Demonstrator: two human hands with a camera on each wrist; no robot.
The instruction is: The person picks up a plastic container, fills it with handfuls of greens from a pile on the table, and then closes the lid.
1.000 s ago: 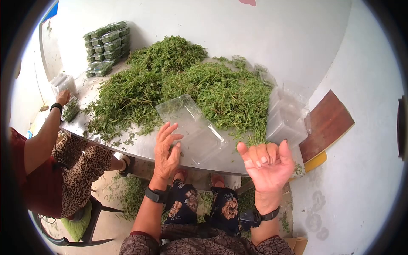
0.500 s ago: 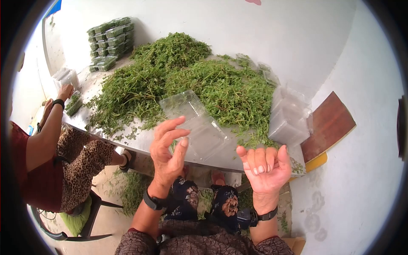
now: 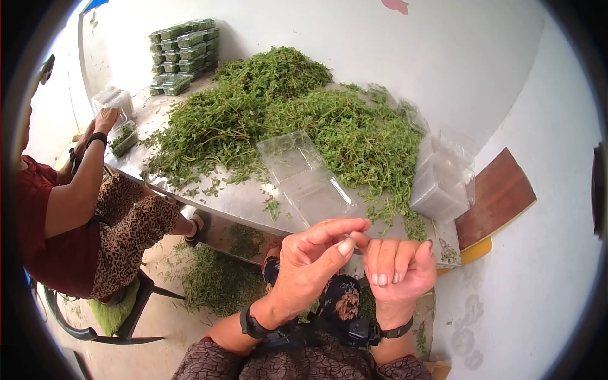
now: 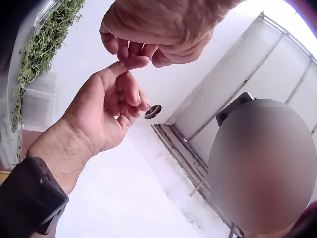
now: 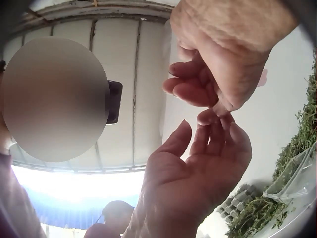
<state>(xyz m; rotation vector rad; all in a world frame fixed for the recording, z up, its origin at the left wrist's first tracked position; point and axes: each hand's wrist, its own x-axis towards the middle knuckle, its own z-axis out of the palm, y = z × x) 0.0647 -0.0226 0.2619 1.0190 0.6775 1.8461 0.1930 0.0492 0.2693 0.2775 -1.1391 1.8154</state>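
Both hands are raised in front of the table edge, off the table. My right hand point(image 3: 399, 266) is palm up with its fingers loosely curled and holds nothing. My left hand point(image 3: 316, 253) reaches across and pinches the tip of the right index finger point(image 3: 358, 239) between thumb and fingers; the left wrist view shows the same pinch on the right index finger point(image 4: 130, 63), and so does the right wrist view on the right hand point(image 5: 198, 183). An open clear plastic clamshell point(image 3: 304, 174) lies empty on the metal table point(image 3: 240, 204), just beyond the hands.
A big pile of green herbs point(image 3: 285, 120) covers the table. Stacked empty clamshells point(image 3: 443, 180) stand at the right, filled boxes point(image 3: 183, 54) at the far left. Another person point(image 3: 63, 215) sits at the left, hand on a box point(image 3: 121, 138). Herb scraps point(image 3: 215, 278) lie on the floor.
My left hand left the clamshell, rose off the table and moved right to pinch the right index fingertip. The right hand stayed raised, palm up.
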